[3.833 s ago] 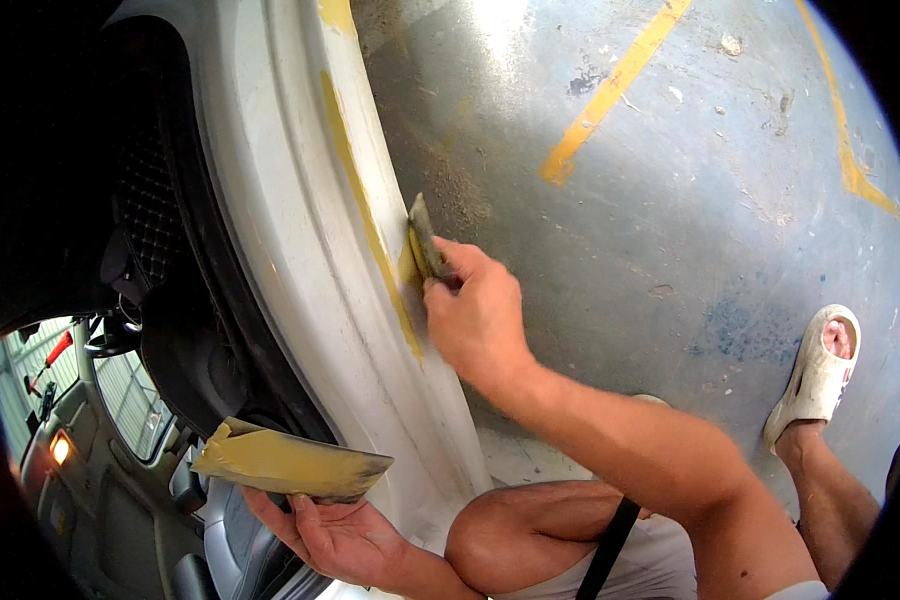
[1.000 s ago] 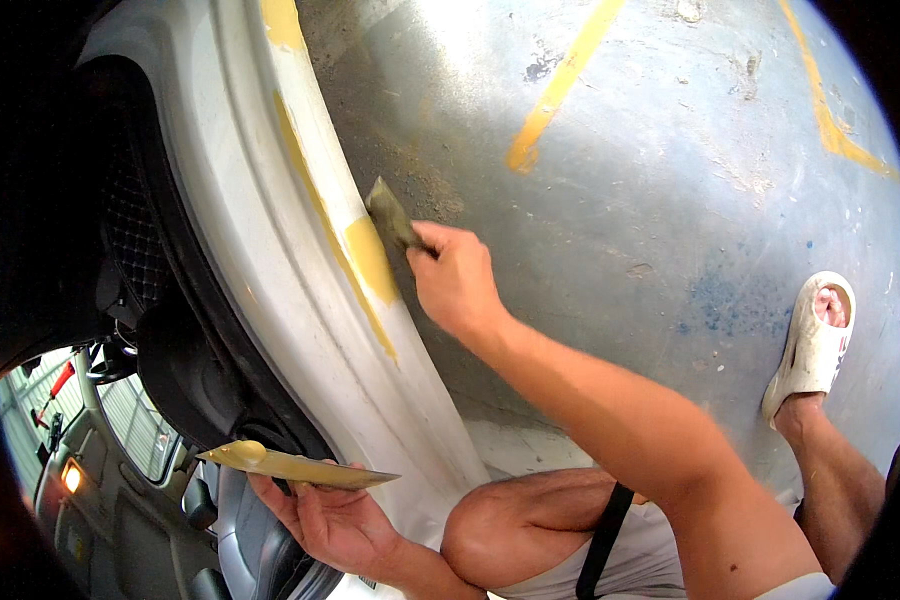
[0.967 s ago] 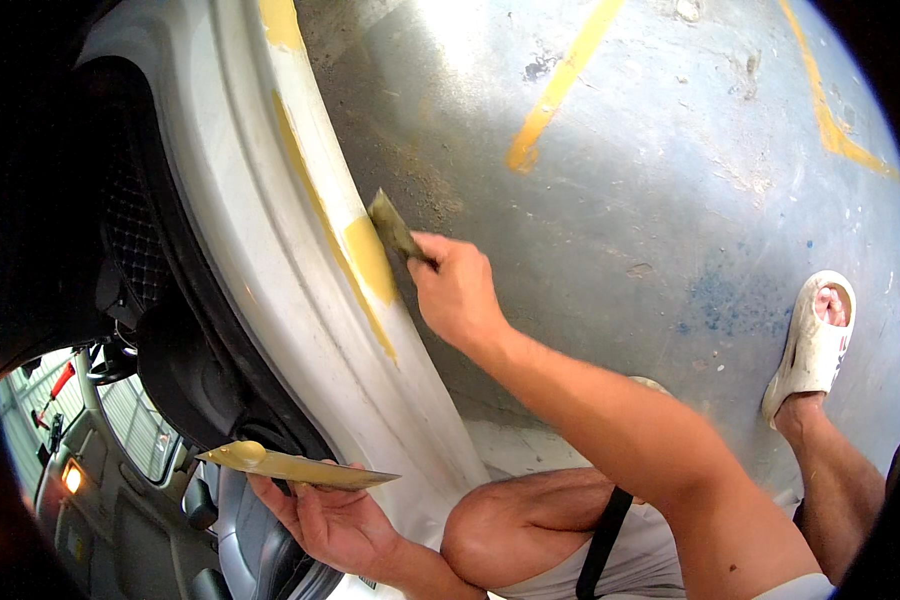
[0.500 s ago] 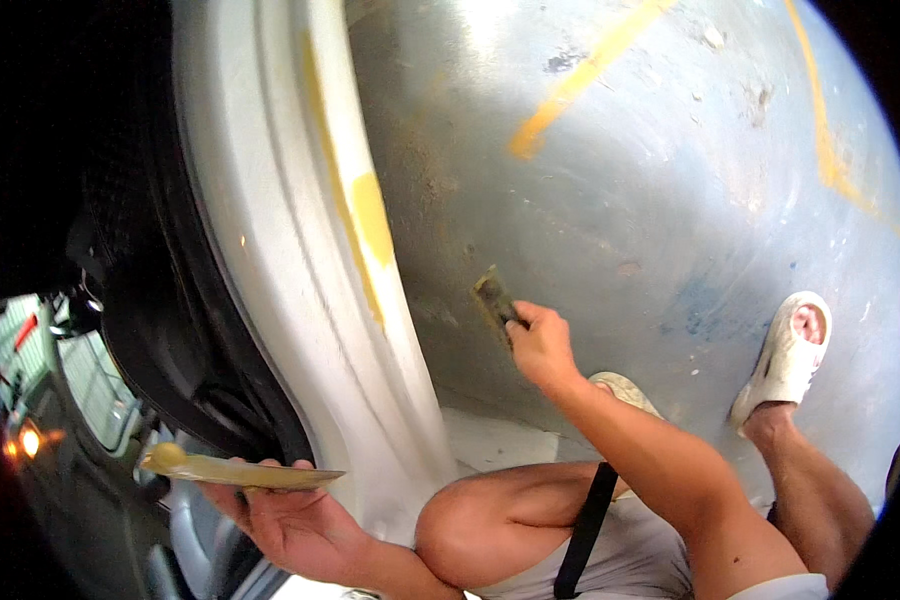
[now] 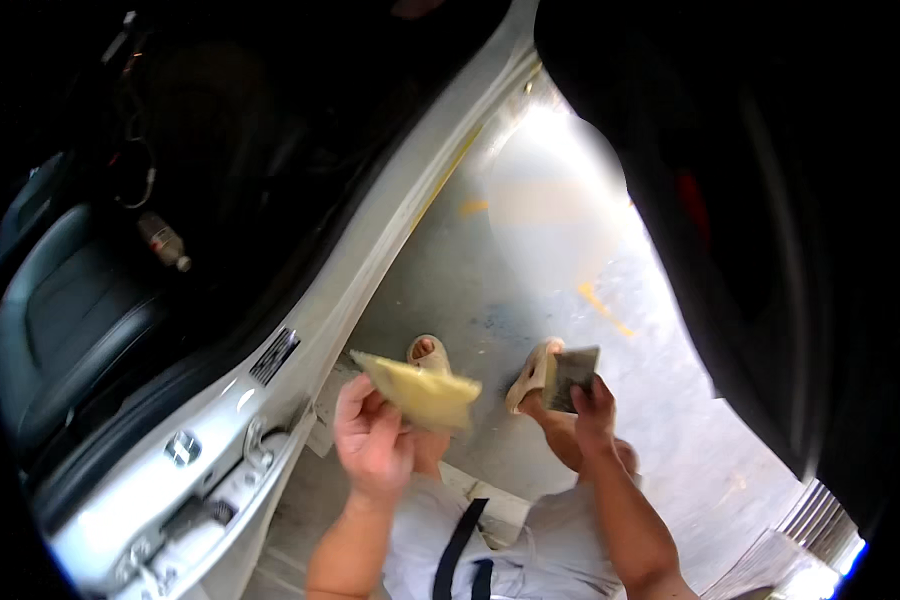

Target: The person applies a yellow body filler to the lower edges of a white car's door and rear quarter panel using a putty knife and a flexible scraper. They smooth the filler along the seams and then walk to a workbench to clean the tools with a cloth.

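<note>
My left hand (image 5: 375, 440) grips a board (image 5: 415, 392) coated with yellow putty, blurred by motion, in front of my waist. In my right hand (image 5: 595, 420) is a flat, dark, putty-smeared spreader (image 5: 570, 378), held over one sandalled foot. Both hands are away from the white car sill (image 5: 340, 270), which runs diagonally on the left and carries a thin yellow putty streak (image 5: 440, 190) along its far part.
The open car interior holds a dark seat (image 5: 70, 300) and a plastic bottle (image 5: 165, 240). A dark panel (image 5: 760, 250) fills the right side. Below lie grey floor (image 5: 420, 280) with yellow lines, my two sandalled feet and a metal grate (image 5: 810, 515) at lower right.
The view has swung sharply along the car. My right hand and spreader have left the sill and now sit lower, near my left hand, both in front of my legs.
</note>
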A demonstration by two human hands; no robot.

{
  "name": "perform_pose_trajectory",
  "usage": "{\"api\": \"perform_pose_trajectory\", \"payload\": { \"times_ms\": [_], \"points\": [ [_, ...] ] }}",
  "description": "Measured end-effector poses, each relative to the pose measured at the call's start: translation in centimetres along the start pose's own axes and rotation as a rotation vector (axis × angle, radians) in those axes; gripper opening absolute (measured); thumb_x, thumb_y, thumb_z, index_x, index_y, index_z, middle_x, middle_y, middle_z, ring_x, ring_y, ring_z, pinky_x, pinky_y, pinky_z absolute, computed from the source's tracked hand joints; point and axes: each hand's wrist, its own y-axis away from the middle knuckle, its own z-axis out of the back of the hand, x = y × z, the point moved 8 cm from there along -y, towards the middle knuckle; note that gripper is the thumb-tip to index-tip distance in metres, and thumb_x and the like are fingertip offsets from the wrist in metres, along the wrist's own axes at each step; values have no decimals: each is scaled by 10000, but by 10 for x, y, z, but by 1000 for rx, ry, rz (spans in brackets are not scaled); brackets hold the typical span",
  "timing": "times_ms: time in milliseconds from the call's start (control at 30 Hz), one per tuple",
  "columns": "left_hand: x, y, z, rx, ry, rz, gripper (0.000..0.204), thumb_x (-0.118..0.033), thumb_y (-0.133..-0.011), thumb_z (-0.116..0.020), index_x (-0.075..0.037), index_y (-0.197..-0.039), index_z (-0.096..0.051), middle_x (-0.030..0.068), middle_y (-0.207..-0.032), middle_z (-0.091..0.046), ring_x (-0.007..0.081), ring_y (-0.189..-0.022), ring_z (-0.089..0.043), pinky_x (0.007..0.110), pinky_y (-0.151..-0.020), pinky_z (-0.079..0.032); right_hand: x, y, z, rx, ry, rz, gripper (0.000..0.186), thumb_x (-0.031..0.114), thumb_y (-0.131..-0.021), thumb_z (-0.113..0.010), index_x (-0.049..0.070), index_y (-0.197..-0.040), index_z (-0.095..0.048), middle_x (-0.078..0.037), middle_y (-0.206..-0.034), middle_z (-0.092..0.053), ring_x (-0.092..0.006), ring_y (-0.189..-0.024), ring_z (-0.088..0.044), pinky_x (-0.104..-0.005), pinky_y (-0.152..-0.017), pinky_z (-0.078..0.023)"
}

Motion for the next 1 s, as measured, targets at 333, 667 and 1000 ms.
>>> {"api": "perform_pose_trajectory", "payload": {
  "times_ms": [333,667,1000],
  "points": [
    [-198,288,-44,291,596,-173,392,-121,-893,-489,-89,-1266,-376,125,-950,-548,261,-799,-586,429,-687,-507,164,295,334,-162,544,656,188,-98,-722,-580,7,-869,-633,-114,-1091,-566,-201,-788,-582,-283,-711,-467],
    [-235,472,-202,866,1210,-77,321,-297,-945,-407,-115,-1205,-454,49,-816,-489,198,-685,-513,335,-583,-395,183,451,626,-658,662,955,217,-103,-681,-576,17,-847,-648,-112,-1215,-510,-197,-931,-511,-307,-781,-418],
    [-280,523,-126,460,811,-215,408,4,-889,-482,-113,-1278,-444,116,-1050,-589,263,-894,-631,436,-701,-551,187,446,674,-366,168,1077,202,-9,-783,-594,-21,-983,-619,-78,-1293,-469,-221,-1233,-392,-335,-1026,-298]
  ]
}}
